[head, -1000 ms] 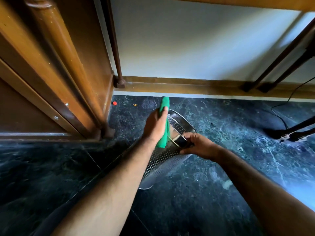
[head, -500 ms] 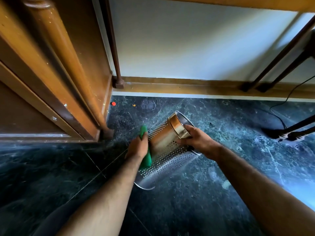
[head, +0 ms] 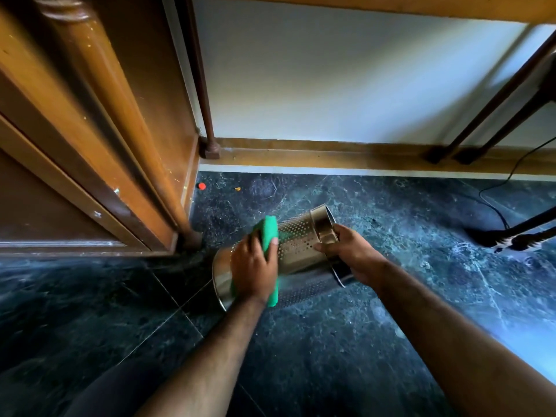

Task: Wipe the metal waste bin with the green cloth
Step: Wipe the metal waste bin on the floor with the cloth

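The metal waste bin (head: 296, 246) now lies tipped on the dark floor (head: 346, 356), rim toward 1 o'clock, clamped by the right hand (head: 350, 252); the left hand (head: 254, 270), closed on the green cloth (head: 267, 236), has slid down its perforated side, extending the wiped area

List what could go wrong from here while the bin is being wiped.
1. The metal waste bin is tilted on its side and steadied only by the right hand at its rim; pressure from the left hand could make it roll or slip on the smooth dark floor.
2. The green cloth may snag on the perforated wall.
3. Fingers at the thin rim could get nicked.
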A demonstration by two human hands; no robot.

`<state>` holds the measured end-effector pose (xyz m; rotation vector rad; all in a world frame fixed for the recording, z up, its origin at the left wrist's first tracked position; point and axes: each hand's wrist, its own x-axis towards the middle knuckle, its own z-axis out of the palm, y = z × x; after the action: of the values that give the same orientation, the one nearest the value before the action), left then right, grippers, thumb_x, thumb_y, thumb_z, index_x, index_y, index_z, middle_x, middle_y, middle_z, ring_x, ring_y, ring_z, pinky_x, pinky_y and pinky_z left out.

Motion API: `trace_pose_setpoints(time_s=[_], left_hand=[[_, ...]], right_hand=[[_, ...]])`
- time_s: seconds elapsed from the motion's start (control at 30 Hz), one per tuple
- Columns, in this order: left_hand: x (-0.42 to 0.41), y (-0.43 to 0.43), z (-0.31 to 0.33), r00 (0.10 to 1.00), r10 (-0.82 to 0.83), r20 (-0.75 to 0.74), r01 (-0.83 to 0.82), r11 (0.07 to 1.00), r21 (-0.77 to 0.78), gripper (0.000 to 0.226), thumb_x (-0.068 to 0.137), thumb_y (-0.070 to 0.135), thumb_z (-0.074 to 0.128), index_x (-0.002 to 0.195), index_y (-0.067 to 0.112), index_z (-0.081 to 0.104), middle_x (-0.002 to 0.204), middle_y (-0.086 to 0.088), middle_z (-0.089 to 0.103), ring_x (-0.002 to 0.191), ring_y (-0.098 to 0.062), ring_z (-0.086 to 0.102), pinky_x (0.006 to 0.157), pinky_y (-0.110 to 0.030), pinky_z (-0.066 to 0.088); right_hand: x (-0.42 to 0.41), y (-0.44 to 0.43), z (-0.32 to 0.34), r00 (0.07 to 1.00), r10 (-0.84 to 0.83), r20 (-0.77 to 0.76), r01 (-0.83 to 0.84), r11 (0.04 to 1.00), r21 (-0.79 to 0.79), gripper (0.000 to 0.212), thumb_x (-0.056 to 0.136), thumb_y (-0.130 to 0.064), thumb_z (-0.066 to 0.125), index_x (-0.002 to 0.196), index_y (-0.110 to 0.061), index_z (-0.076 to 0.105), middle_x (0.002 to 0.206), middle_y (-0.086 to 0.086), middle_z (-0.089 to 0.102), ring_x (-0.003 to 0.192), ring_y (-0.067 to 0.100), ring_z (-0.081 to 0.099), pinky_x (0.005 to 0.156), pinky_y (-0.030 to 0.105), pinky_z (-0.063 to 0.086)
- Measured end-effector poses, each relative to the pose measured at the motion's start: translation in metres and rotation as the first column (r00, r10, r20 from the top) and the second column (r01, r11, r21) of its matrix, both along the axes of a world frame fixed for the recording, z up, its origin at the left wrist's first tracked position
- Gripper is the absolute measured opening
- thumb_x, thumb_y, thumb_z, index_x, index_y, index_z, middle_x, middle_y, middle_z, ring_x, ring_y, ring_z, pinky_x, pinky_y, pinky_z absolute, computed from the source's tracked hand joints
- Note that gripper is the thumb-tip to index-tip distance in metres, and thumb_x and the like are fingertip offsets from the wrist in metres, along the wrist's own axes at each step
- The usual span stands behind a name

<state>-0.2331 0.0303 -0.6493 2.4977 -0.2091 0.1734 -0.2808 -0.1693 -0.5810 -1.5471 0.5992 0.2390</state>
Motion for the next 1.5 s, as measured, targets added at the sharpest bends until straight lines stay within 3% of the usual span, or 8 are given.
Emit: trace_pose_setpoints(time_s=[0.23, 0.43, 0.67, 0.93, 1.1, 1.3, 1.4, 1.5], left_hand=[[0.062, -0.011, 0.026, 0.784, 0.128, -0.607, -0.172, 0.985, -0.015, 0.070, 0.098, 0.064, 0.032, 0.114, 0.007, 0.069, 0.110, -0.021, 0.073, 0.101, -0.037, 0.071, 0.091, -0.043, 0.057], [0.047, -0.063, 0.067, 0.939, -0.149, -0.311, 0.023, 0.927, -0.375, 0.060, 0.090, 0.069, 0.038, 0.112, 0.021, 0.067, 0.103, -0.006, 0.073, 0.083, -0.021, 0.073, 0.069, -0.039, 0.063], [-0.005, 0.007, -0.007, 1.000, 0.008, -0.029, -0.012, 0.992, -0.123, 0.041, 0.098, 0.036, 0.059, 0.113, -0.001, 0.068, 0.104, -0.022, 0.072, 0.093, -0.038, 0.067, 0.080, -0.042, 0.049], [0.072, -0.006, 0.015, 0.590, 0.031, -0.807, -0.231, 0.964, -0.133, 0.078, 0.097, 0.066, 0.030, 0.132, 0.004, 0.063, 0.134, -0.024, 0.064, 0.123, -0.036, 0.062, 0.106, -0.040, 0.047], [0.070, -0.052, 0.060, 0.792, -0.129, -0.596, -0.089, 0.942, -0.323, 0.063, 0.087, 0.073, 0.036, 0.109, 0.023, 0.068, 0.098, -0.008, 0.072, 0.074, -0.021, 0.067, 0.061, -0.025, 0.046], [0.010, -0.037, 0.037, 0.969, -0.195, -0.152, 0.135, 0.933, -0.332, 0.045, 0.096, 0.055, 0.043, 0.113, 0.022, 0.069, 0.102, 0.000, 0.072, 0.080, -0.009, 0.062, 0.063, -0.006, 0.040], [0.013, -0.012, 0.011, 0.930, -0.065, -0.362, -0.051, 0.952, -0.303, 0.041, 0.102, 0.050, 0.042, 0.100, 0.019, 0.069, 0.083, -0.003, 0.069, 0.060, -0.006, 0.056, 0.044, -0.007, 0.036], [0.035, 0.006, -0.002, 0.759, 0.038, -0.650, -0.168, 0.976, -0.139, 0.058, 0.104, 0.049, 0.035, 0.120, 0.004, 0.067, 0.117, -0.023, 0.072, 0.098, -0.032, 0.069, 0.072, -0.025, 0.047]], right_hand=[[-0.009, 0.013, 0.009, 0.955, 0.267, 0.127, -0.267, 0.964, -0.012, 0.033, 0.080, 0.007, 0.073, 0.106, -0.014, 0.069, 0.100, 0.003, 0.077, 0.095, 0.014, 0.070, 0.081, 0.023, 0.055], [-0.015, 0.005, 0.017, 0.938, 0.339, 0.078, -0.324, 0.933, -0.156, 0.031, 0.076, 0.014, 0.074, 0.097, -0.009, 0.070, 0.092, 0.002, 0.078, 0.086, 0.012, 0.072, 0.083, 0.028, 0.057], [-0.002, 0.008, 0.026, 0.997, -0.014, 0.074, 0.018, 0.999, -0.050, 0.029, 0.076, 0.006, 0.077, 0.101, -0.007, 0.069, 0.086, 0.012, 0.075, 0.070, 0.024, 0.071, 0.065, 0.039, 0.061], [-0.014, 0.006, 0.024, 0.950, 0.297, 0.099, -0.296, 0.955, -0.019, 0.025, 0.076, 0.009, 0.074, 0.092, -0.009, 0.068, 0.089, 0.007, 0.075, 0.083, 0.018, 0.071, 0.071, 0.028, 0.060], [-0.017, 0.001, 0.035, 0.935, 0.352, 0.045, -0.347, 0.933, -0.091, 0.030, 0.076, 0.014, 0.074, 0.097, -0.006, 0.068, 0.089, 0.009, 0.077, 0.075, 0.014, 0.072, 0.061, 0.019, 0.055], [-0.014, 0.015, 0.038, 0.979, 0.199, 0.046, -0.194, 0.977, -0.090, 0.027, 0.078, 0.003, 0.077, 0.101, -0.007, 0.067, 0.084, 0.008, 0.075, 0.064, 0.014, 0.069, 0.056, 0.024, 0.056], [-0.021, 0.007, 0.037, 0.977, 0.209, 0.040, -0.205, 0.975, -0.081, 0.024, 0.081, 0.005, 0.074, 0.097, -0.013, 0.069, 0.080, 0.002, 0.078, 0.068, 0.012, 0.073, 0.055, 0.020, 0.055], [-0.022, 0.009, 0.036, 0.965, 0.254, 0.067, -0.250, 0.966, -0.067, 0.031, 0.081, 0.009, 0.072, 0.088, -0.021, 0.072, 0.080, 0.000, 0.079, 0.072, 0.012, 0.075, 0.059, 0.019, 0.057]])
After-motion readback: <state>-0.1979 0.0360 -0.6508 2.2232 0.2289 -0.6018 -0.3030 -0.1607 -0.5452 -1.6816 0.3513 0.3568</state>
